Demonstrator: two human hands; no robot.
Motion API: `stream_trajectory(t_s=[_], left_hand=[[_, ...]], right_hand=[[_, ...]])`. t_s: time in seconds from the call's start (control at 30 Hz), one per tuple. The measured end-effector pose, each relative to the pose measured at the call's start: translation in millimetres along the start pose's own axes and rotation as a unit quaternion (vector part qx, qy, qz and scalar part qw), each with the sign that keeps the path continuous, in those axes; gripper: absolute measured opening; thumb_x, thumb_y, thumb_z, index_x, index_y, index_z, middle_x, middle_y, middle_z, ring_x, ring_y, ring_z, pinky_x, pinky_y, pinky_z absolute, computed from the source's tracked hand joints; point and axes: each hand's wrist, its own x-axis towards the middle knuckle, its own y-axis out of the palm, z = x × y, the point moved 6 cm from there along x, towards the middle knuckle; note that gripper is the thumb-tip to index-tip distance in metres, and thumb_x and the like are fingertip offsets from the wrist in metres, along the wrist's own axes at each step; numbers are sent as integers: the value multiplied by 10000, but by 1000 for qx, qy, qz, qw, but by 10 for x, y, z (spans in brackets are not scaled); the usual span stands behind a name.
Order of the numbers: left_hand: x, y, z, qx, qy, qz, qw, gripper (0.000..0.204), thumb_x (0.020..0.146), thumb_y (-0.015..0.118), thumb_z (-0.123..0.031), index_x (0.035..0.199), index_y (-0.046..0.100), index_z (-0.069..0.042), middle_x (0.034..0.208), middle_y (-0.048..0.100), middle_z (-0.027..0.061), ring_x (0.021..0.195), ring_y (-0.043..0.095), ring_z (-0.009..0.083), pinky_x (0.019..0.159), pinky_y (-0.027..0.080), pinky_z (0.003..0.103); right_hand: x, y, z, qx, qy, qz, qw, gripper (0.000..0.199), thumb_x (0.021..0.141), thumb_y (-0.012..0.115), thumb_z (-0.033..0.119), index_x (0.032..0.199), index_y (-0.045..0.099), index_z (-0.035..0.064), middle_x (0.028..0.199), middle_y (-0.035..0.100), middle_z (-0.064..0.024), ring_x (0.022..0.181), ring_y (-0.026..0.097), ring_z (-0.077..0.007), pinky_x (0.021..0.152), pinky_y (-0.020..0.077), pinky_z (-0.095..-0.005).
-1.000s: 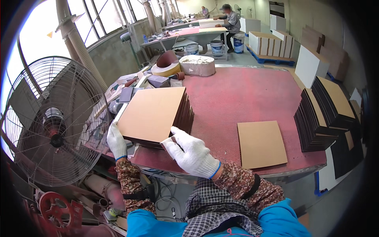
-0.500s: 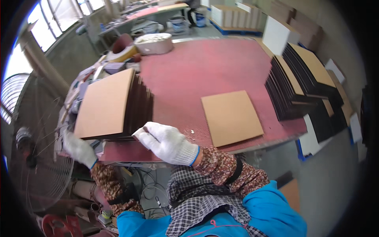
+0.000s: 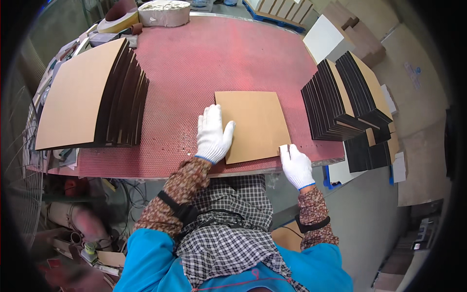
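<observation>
A flat tan board (image 3: 254,129) with a dark edge lies on the red ribbed mat (image 3: 180,78) of the worktable. My left hand (image 3: 213,134), in a white knit glove, rests along the board's left edge, fingers stretched out and thumb on its top face. At the board's near right corner is my gloved right hand (image 3: 296,166), fingers bent and pressed together around something small and pale at the fingertips. What that piece is, I cannot make out.
To the left stands a tall stack of tan-topped, dark-edged boards (image 3: 80,97). Similar board stacks (image 3: 331,97) stand at the right. A tape roll (image 3: 116,19) and a whitish oval tub (image 3: 164,12) sit at the far left, near a white box (image 3: 328,41) across the table.
Both hands have moved right, from the left stack to the single board. The left hand now lies flat on it; the right is at its near right corner. My view has shifted too.
</observation>
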Motion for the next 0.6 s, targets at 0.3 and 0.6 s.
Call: stream_trajectory(t_s=[0.3,0.6], left_hand=[[51,311,15,63,40,-34,997,608,929,606,-227,1416,449,101,1438,498,309,1359,462,435,1184,270,546],[48,310,58,65,47,-33,996,615,892,658,-190,1401,471,101,1423,504,305,1376,453,416,1169,281,572]], right_hand=[[189,163,-27,50,15,-47,998,196,1021,536,237,997,590,50,676,628,-110,555,659,-262,491,523,-399],[783,175,-88,105,80,-46,990,216,1022,525,266,919,548,78,589,628,-108,538,669,-284,494,529,-410]])
